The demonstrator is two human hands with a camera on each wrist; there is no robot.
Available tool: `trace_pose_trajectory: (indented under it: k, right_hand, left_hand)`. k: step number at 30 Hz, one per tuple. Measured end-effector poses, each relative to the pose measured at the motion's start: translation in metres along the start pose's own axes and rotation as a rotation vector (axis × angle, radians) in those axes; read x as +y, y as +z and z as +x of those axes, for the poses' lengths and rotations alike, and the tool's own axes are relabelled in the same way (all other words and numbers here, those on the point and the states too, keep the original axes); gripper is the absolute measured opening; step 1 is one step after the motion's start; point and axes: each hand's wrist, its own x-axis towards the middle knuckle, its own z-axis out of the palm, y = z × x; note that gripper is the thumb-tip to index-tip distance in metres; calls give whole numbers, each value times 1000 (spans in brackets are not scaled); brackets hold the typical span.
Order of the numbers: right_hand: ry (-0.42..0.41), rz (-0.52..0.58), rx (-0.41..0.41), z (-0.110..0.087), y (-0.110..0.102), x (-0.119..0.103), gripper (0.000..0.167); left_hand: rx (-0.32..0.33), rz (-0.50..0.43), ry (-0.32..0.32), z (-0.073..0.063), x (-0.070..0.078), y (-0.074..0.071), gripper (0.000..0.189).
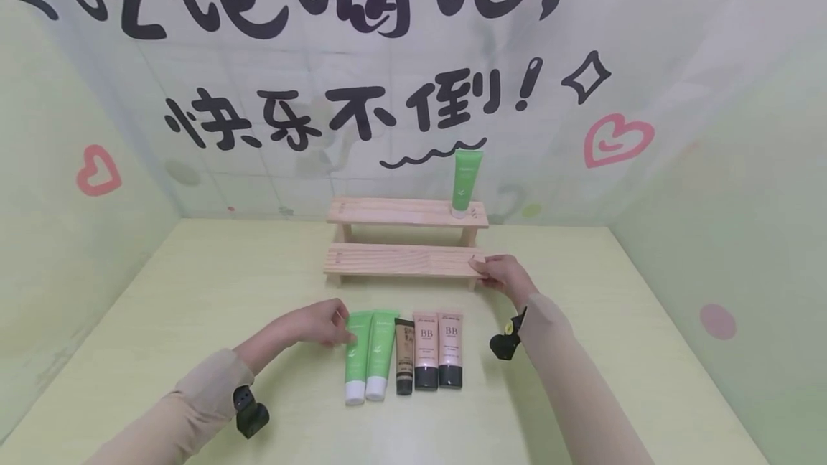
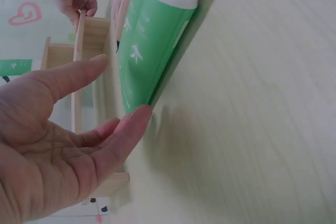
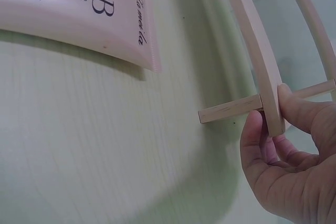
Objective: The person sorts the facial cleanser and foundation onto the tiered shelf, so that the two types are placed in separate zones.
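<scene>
My right hand (image 1: 508, 277) pinches the right end of the lower plank of a two-tier wooden display stand (image 1: 394, 261), thumb on top and fingers underneath. In the left wrist view, my left hand (image 2: 63, 145) has its thumb and fingers spread apart, fingertips at the crimped end of a green squeeze tube (image 2: 152, 51). That tube lies leftmost in a row on the table. Beside it come a second green tube (image 1: 382, 350), a slim brown tube (image 1: 405, 354) and two pink BB cream tubes (image 1: 426, 346), the nearer-to-right one (image 1: 451, 346) at the end.
Another green tube (image 1: 466, 181) stands upright, cap down, on the right part of the stand's upper plank (image 1: 394, 212). The pale table (image 1: 258, 257) meets a printed back wall (image 1: 291, 185) just behind the stand. Side walls rise at left and right.
</scene>
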Motion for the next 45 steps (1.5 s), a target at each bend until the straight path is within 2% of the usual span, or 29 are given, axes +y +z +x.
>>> trace_pose_trajectory:
  k: [5, 8, 16, 18, 24, 26, 30, 34, 45]
  right_hand:
    - [15, 2, 4, 1, 1, 0, 57]
    - [21, 1, 1, 1, 2, 0, 57]
    - [13, 23, -8, -1, 0, -1, 58]
    - [14, 25, -7, -1, 0, -1, 57]
    - [18, 19, -2, -1, 0, -2, 59]
    - [24, 25, 1, -1, 0, -1, 58]
    - [28, 27, 1, -2, 0, -1, 57]
    - [19, 31, -2, -2, 0, -1, 59]
    - [48, 59, -12, -3, -1, -3, 59]
  left_hand:
    - [33, -6, -23, 4, -4, 9, 58]
    - [48, 11, -15, 7, -7, 16, 67]
    - [123, 2, -37, 8, -2, 30, 78]
    - [129, 2, -45, 8, 0, 34, 74]
    - [117, 37, -47, 8, 4, 40, 38]
    - [105, 63, -54, 8, 5, 39, 32]
    - [67, 91, -70, 8, 5, 38, 30]
    - [37, 63, -80, 9, 3, 39, 30]
    - [21, 10, -71, 5, 0, 35, 31]
